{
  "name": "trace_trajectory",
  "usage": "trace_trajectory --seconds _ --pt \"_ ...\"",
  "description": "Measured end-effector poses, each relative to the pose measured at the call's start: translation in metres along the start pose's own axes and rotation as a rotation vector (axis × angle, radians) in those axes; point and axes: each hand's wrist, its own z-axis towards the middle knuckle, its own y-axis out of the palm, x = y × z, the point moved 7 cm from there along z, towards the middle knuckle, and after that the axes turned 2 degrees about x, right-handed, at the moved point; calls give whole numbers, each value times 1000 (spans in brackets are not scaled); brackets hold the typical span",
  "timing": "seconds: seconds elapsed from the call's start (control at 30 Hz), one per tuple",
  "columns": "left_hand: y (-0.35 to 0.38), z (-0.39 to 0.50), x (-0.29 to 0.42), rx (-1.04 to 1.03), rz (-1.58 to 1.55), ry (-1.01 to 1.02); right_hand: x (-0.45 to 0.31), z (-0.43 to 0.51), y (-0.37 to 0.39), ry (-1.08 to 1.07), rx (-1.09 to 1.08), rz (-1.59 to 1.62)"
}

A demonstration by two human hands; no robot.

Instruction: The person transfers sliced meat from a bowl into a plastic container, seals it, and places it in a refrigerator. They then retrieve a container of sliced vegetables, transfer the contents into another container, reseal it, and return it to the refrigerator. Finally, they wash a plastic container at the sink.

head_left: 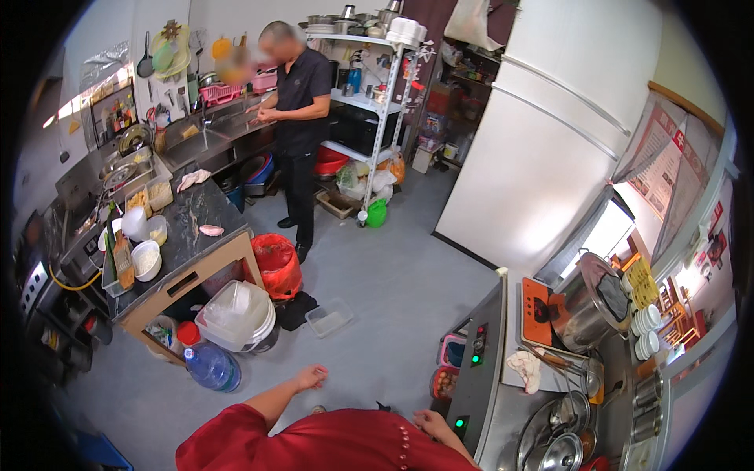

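Note:
My left hand (311,377) hangs over the grey floor with its fingers loosely bent and nothing in it, to the right of a large blue water bottle (213,366). Close to the front of the steel counter (495,430) at the right is my right hand (430,422), partly curled; its inner side is hidden, so I cannot tell if it holds anything. On that counter lie a crumpled pale cloth (525,371), ladles, lidded pans and a tall steel pot (589,312) beside an orange induction cooker (535,312).
A co-worker in dark clothes (303,106) stands by the sink (197,147). A dark-topped table (197,235) with food containers is at the left, near a red-lined bin (275,268) and a white bucket (262,335). A clear plastic tub (329,318) lies on the floor. A white refrigerator (548,159) stands ahead.

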Motion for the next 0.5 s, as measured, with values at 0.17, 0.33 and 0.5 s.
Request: trace_trajectory --seconds 0.17,0.33,0.5 --pt "-144 -48 -59 332 248 -128 -15 117 48 212 -133 -183" --pt "-224 -169 -154 766 7 -214 -58 173 75 182 -289 -538" --pt "-203 -271 -236 1109 -401 -546 -102 241 108 274 -336 -552"
